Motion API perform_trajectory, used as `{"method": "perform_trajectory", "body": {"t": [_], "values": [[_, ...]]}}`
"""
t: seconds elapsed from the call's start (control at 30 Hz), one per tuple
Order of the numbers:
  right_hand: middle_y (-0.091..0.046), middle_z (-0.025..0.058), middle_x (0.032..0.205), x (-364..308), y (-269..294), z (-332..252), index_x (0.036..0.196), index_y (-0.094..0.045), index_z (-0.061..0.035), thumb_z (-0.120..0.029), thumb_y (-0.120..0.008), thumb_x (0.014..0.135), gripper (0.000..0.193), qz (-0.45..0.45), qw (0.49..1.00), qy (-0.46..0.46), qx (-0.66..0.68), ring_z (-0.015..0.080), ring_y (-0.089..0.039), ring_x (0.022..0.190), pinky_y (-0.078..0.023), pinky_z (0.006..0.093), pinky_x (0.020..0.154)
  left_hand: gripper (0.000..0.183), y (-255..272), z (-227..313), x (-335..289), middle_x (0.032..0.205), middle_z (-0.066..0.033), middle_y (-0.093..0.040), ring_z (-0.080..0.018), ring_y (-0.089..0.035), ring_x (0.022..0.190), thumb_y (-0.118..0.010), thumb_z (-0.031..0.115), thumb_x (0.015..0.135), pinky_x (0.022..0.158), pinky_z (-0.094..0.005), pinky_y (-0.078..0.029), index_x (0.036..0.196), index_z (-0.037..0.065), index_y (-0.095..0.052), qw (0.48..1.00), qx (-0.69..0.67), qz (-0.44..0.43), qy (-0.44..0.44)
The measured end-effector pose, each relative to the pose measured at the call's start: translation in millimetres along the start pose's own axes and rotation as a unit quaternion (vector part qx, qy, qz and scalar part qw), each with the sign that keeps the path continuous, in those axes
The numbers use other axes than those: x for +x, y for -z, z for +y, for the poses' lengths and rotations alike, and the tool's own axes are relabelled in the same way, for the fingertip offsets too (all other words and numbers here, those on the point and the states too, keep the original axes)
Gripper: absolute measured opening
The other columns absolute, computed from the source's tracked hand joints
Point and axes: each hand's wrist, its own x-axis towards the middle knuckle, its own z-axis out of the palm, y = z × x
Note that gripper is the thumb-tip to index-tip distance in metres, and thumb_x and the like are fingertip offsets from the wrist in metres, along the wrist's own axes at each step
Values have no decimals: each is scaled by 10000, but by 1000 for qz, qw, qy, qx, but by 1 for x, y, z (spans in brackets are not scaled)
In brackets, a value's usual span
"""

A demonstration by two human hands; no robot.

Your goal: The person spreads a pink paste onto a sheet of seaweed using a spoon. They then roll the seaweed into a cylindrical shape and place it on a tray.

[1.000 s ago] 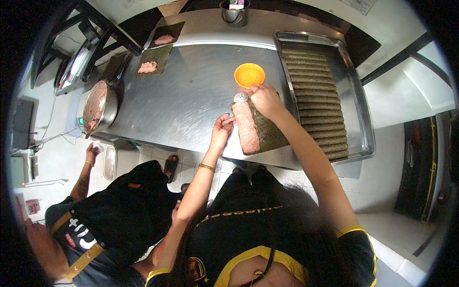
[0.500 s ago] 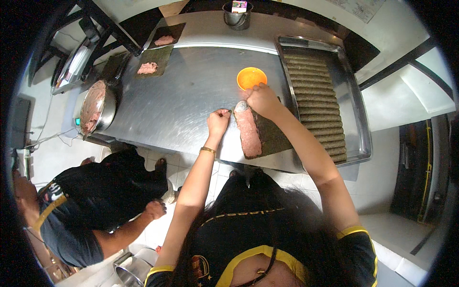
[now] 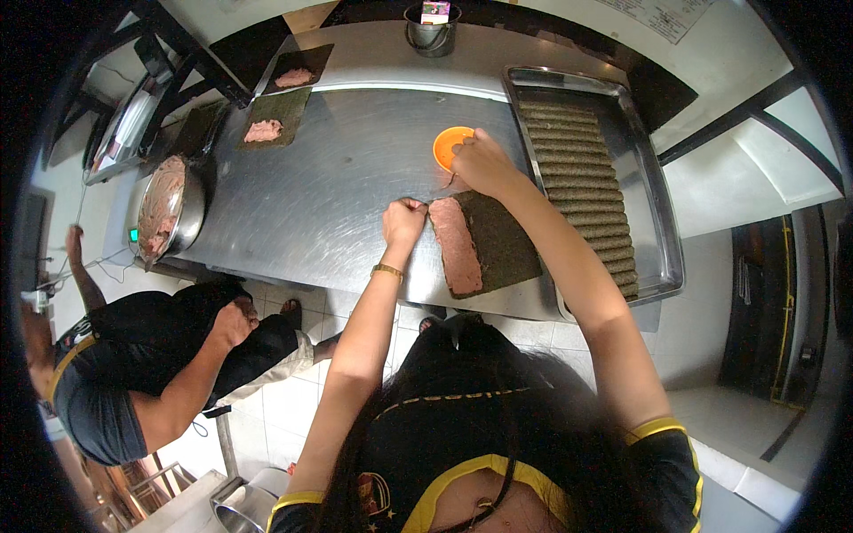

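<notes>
A dark green nori sheet (image 3: 506,244) lies on the steel table, with a flattened strip of pink ground meat (image 3: 457,249) along its left side. My left hand (image 3: 405,222) is closed in a pinch at the sheet's upper left corner, beside the strip's far end. Beyond the sheet, my right hand (image 3: 484,163) is closed at the right rim of a small orange bowl (image 3: 451,142). It holds a spoon, mostly hidden now by the fingers and bowl.
A steel tray (image 3: 656,213) of nori-wrapped rolls (image 3: 582,195) stands right. At left are a metal bowl (image 3: 188,213) of meat and two nori sheets bearing meat lumps (image 3: 264,131). A dark bucket (image 3: 431,37) stands at the back. Another person (image 3: 133,355) is at my left.
My right hand has lifted the spoon off the meat's far end and moved to the orange bowl. My left hand keeps its pinch. The other person has shifted and raised a hand.
</notes>
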Motion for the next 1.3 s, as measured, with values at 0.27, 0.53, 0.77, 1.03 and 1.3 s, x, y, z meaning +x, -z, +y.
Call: {"method": "perform_trajectory", "body": {"t": [0.27,0.53,0.77,1.03,1.3], "values": [[-627,70,782,6,-13,-2,663,-651,-62,-109,-553,699,114,-55,998,5,-4,216,-591,820,-393,377,836,154,2,0,-2,800,-127,-675,-285,-651,779,-662,243,732,708,-378,-500,799,113,-709,1000,-4,5,-9],[-625,85,804,-14,-14,7,760,-647,-37,-94,-501,763,156,-111,991,-54,45,252,-594,855,-367,382,863,138,0,-2,-1,793,-122,-675,-284,-653,764,-658,242,732,700,-377,-502,788,127,-711,1000,8,21,-12],[-630,99,820,-40,-17,2,807,-657,-81,-50,-489,761,176,-127,982,-124,71,266,-600,874,-386,400,842,141,-1,-4,2,784,-115,-677,-272,-656,767,-660,252,729,697,-370,-504,782,132,-712,1000,-3,10,-8],[-614,116,953,-88,-28,-36,993,-662,-120,-24,-497,750,309,-112,927,-287,212,277,-592,930,-461,422,782,150,-1,-5,5,774,-121,-678,-277,-658,757,-658,239,722,693,-370,-503,781,113,-714,1000,-4,5,-14],[-613,144,884,-135,-21,-80,1041,-649,-114,-47,-493,770,320,-70,896,-349,267,331,-599,860,-484,424,755,168,-2,-1,2,777,-143,-674,-285,-659,750,-662,250,718,687,-371,-502,783,105,-717,999,11,22,-30]]}}
